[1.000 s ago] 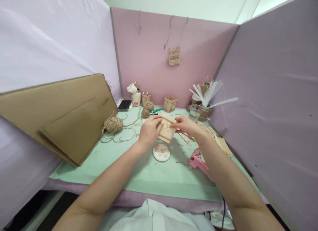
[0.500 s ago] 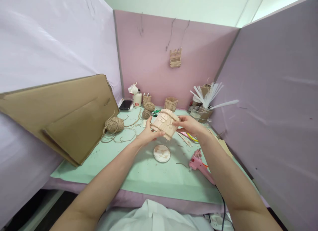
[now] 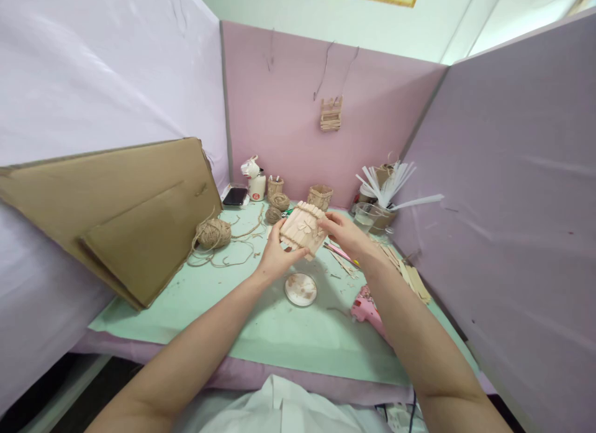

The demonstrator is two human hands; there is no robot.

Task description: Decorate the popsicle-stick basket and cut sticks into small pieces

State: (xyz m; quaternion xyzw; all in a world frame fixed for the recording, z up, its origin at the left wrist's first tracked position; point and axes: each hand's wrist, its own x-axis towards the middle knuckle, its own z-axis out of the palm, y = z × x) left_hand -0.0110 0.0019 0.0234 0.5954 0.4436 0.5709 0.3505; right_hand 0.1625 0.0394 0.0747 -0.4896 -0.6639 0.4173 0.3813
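In the middle of the frame I see a small craft-stick container (image 3: 298,227), tilted and held up above the mint-green table (image 3: 261,324). Both hands are closed around it: the left hand (image 3: 275,253) grips the left end, its thumb along the lower edge, and the right hand (image 3: 347,233) holds the upper right side, fingertips by the petal-shaped wooden pieces on its face. Twine bands run round it near both ends.

Just below it in the frame sits a round white dish (image 3: 302,302) with brownish scraps in it. A pink glue gun (image 3: 367,310) lies at lower right, partly behind the right forearm, and flat craft sticks (image 3: 414,281) are spread beyond that arm.

Left of centre rests a big ball of twine (image 3: 213,233), its loose strands trailing over the table, close to the large cardboard sheets (image 3: 116,228) leaning at the left. Farther back I make out a phone (image 3: 235,197), a cream bottle (image 3: 256,187) and another stick-built pot (image 3: 320,198). Long white strips (image 3: 385,186) fan out at right, behind a clear plastic cup (image 3: 365,219). On the pink wall (image 3: 279,122), upper centre, hangs a tiny wooden rack (image 3: 331,117).
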